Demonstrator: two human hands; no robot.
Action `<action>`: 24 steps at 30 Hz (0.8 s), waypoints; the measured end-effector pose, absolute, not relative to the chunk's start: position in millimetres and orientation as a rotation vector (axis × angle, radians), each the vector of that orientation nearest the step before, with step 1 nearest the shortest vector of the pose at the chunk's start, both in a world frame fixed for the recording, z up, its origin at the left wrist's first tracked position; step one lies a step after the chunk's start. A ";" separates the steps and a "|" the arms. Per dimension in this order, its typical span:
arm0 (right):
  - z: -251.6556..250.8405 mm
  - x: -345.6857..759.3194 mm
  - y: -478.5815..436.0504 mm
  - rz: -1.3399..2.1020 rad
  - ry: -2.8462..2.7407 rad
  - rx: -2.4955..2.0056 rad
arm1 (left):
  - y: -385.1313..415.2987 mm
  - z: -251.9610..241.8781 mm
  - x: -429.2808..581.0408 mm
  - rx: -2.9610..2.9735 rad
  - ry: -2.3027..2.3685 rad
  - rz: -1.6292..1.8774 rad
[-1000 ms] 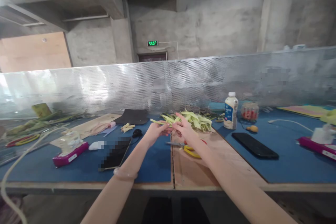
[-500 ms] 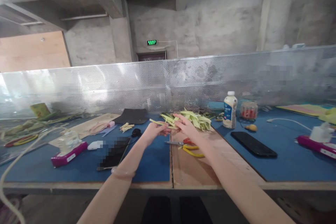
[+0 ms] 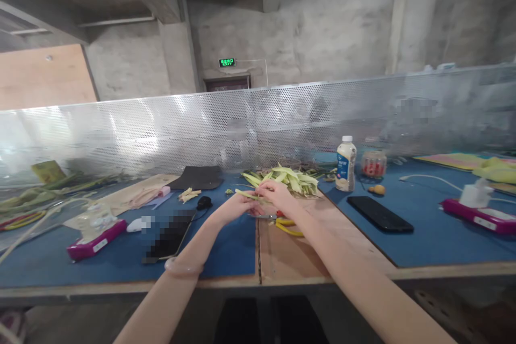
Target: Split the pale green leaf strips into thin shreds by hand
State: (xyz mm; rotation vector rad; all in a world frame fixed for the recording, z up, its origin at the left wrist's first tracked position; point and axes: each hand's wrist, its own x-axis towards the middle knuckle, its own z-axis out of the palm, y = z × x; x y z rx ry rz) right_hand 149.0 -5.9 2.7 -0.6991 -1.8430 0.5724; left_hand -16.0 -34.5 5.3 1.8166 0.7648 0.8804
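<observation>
My left hand (image 3: 241,205) is closed around a narrow pale green leaf strip (image 3: 243,193), whose end sticks out past the fingers. Close beside it, my right hand (image 3: 276,196) pinches the same strip from the other side; its fingertips are partly hidden. Just behind both hands lies a loose pile of pale green leaf strips (image 3: 299,180). Below my right hand, scissors with yellow and red handles (image 3: 288,228) rest on the wooden board (image 3: 290,258), partly covered by the hand and forearm.
Left on the blue mat are a dark tablet-like device (image 3: 172,239), a white mouse (image 3: 137,224) and a purple power strip (image 3: 97,242). To the right stand a milk bottle (image 3: 345,166), a jar (image 3: 373,165) and a black phone (image 3: 379,214). A perforated metal screen (image 3: 181,129) runs behind.
My right hand has drawn back a little from the pile toward my left hand, and covers more of the scissors. The whole view has shifted slightly.
</observation>
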 end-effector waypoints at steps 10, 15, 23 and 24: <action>4.5 140.1 -13.3 0.497 -1.749 -0.719 | -33.7 2.4 -19.8 1.854 0.785 0.817; 9.8 141.0 -16.3 0.522 -1.717 -0.721 | -35.7 5.4 -18.1 1.816 0.773 0.879; 0.3 136.6 -10.9 0.501 -1.653 -0.677 | -39.6 9.4 -21.3 1.982 0.875 0.778; -0.5 136.0 -10.0 0.491 -1.643 -0.670 | -39.9 9.5 -21.8 1.981 0.881 0.769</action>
